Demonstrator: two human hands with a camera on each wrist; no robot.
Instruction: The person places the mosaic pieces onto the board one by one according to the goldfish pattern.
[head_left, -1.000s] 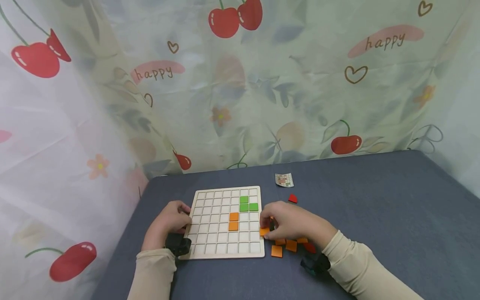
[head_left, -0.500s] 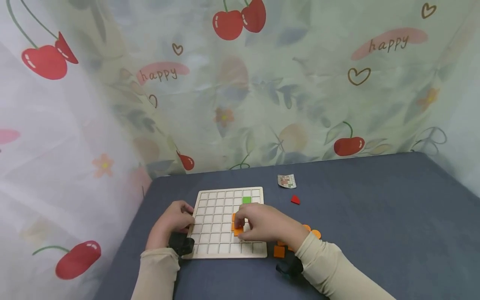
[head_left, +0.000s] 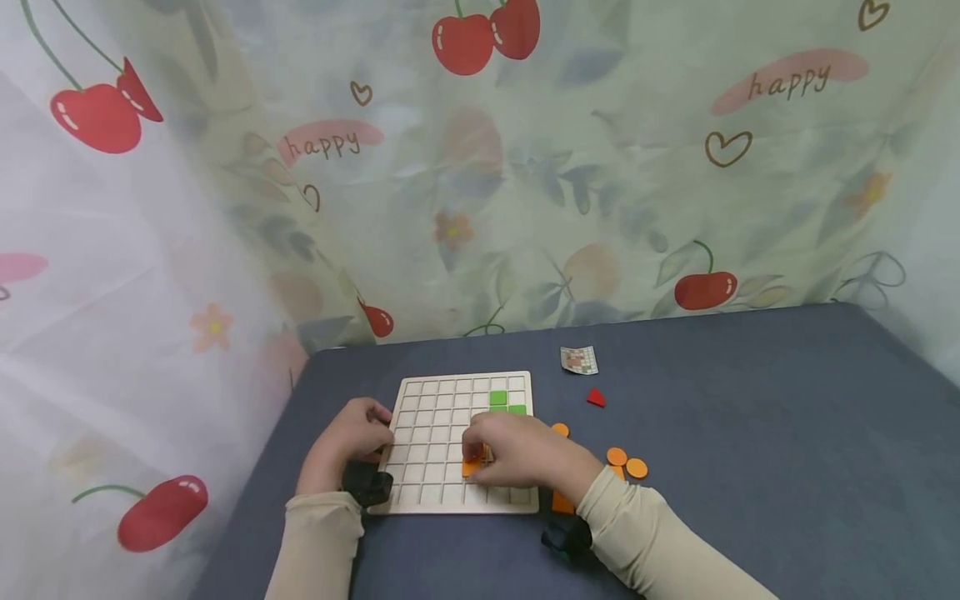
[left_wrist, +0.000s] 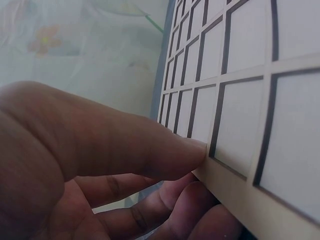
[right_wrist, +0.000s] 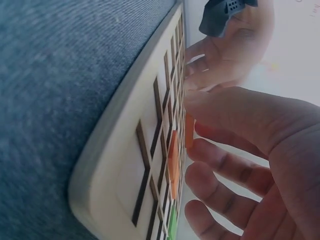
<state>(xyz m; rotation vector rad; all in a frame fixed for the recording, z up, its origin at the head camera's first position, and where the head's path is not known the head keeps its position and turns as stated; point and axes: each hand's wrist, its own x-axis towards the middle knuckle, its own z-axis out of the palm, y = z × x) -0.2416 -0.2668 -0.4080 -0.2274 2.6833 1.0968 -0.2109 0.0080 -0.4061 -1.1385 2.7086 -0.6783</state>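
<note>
A pale wooden grid board point(head_left: 427, 492) lies on the table. At its left edge my left hand point(head_left: 351, 435) grips the rim, thumb on top and fingers curled beneath, as the left wrist view shows. My right hand point(head_left: 521, 450) is over the board, pinching an orange square tile point(right_wrist: 189, 131) between thumb and forefinger. In the right wrist view, other orange tiles point(right_wrist: 173, 162) sit in the grid close to the held one. Two green tiles point(head_left: 498, 398) show in the upper right cells. The right hand hides part of the grid.
Orange round pieces point(head_left: 617, 457) and an orange square piece point(head_left: 562, 502) lie right of the board, partly behind the right forearm. A red wedge piece point(head_left: 596, 397) and a small printed card point(head_left: 579, 360) lie farther back. A patterned curtain point(head_left: 525, 208) hangs behind the table.
My right hand has carried the orange square tile leftward from the board's right edge to the middle of the grid. The left hand keeps its hold on the board's edge.
</note>
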